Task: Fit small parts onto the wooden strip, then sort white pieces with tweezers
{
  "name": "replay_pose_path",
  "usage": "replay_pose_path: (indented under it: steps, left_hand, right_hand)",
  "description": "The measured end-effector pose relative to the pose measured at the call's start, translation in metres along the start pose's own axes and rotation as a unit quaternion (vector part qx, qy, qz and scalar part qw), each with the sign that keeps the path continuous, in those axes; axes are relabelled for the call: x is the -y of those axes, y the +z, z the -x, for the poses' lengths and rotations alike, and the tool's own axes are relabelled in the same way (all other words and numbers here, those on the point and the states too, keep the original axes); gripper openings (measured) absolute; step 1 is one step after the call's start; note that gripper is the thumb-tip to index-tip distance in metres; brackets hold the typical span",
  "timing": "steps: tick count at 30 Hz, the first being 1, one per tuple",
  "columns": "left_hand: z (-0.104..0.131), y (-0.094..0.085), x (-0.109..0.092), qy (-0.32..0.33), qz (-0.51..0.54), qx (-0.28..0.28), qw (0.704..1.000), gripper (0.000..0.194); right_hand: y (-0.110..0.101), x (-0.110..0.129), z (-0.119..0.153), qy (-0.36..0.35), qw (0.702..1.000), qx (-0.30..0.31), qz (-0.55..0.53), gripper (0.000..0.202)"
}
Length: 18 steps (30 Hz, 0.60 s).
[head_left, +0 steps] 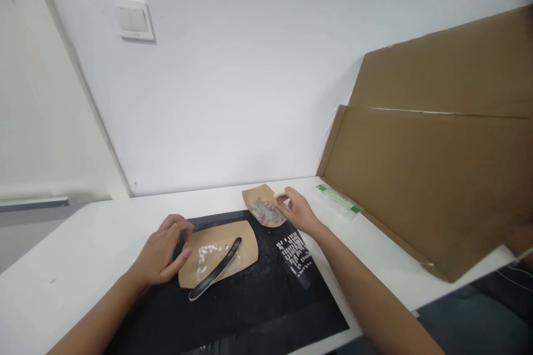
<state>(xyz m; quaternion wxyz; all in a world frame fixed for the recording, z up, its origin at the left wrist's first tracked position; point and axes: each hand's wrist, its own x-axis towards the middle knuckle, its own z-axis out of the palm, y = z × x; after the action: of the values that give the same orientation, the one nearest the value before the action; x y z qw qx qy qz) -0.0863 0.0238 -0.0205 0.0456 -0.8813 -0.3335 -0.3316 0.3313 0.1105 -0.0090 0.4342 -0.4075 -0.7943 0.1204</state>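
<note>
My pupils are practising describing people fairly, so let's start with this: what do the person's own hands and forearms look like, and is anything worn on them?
The left hand and right hand are both ungloved. The left forearm and right forearm are slender and uncovered as far as they show, with no sleeve, watch or bracelet visible. Nail details are too small to tell.
</note>
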Motion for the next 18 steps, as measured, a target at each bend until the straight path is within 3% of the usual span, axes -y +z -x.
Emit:
replay_pose_path:
  steps: [7, 12, 18]
  left_hand:
    - [0.003, 0.003, 0.004, -0.012, -0.004, 0.021, 1.0, 0.041]
    - [0.004, 0.004, 0.004, -0.015, -0.004, 0.017, 1.0, 0.038]
    - [0.003, 0.003, 0.002, -0.019, -0.003, 0.016, 1.0, 0.04]
  right_hand:
    - [0.013, -0.003, 0.007, -0.021, 0.992, 0.124, 0.029, 0.015]
    - [0.018, -0.003, 0.005, -0.025, 0.985, 0.163, 0.059, 0.032]
    - [0.016, 0.001, 0.005, -0.032, 0.982, 0.174, 0.063, 0.025]
